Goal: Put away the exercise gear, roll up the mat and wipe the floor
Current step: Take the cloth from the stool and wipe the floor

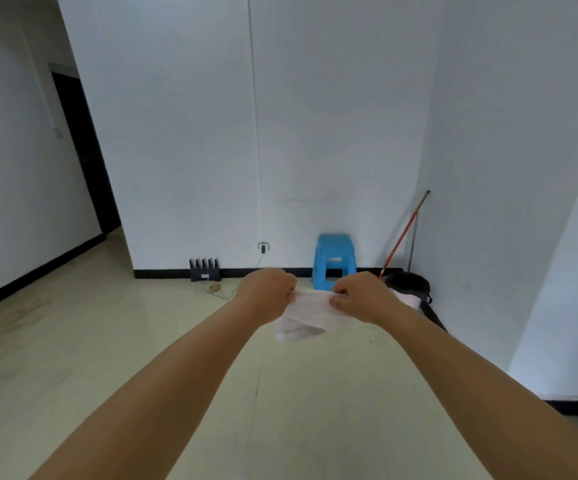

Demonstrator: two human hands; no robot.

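Observation:
Both arms reach forward over the pale tiled floor [142, 358]. My left hand [266, 289] and my right hand [360, 296] each pinch an end of a thin white wipe [310, 313], stretched between them in mid-air. The lower part of the wipe hangs down loosely, with grey smudges on it. No mat or exercise gear shows in this view.
A blue plastic stool [333, 259] stands against the white wall. Right of it a red-handled broom [403, 233] leans in the corner above a black bin [408, 285]. A black router [204, 270] with a cable lies by the skirting. A dark doorway [83, 150] opens at the left.

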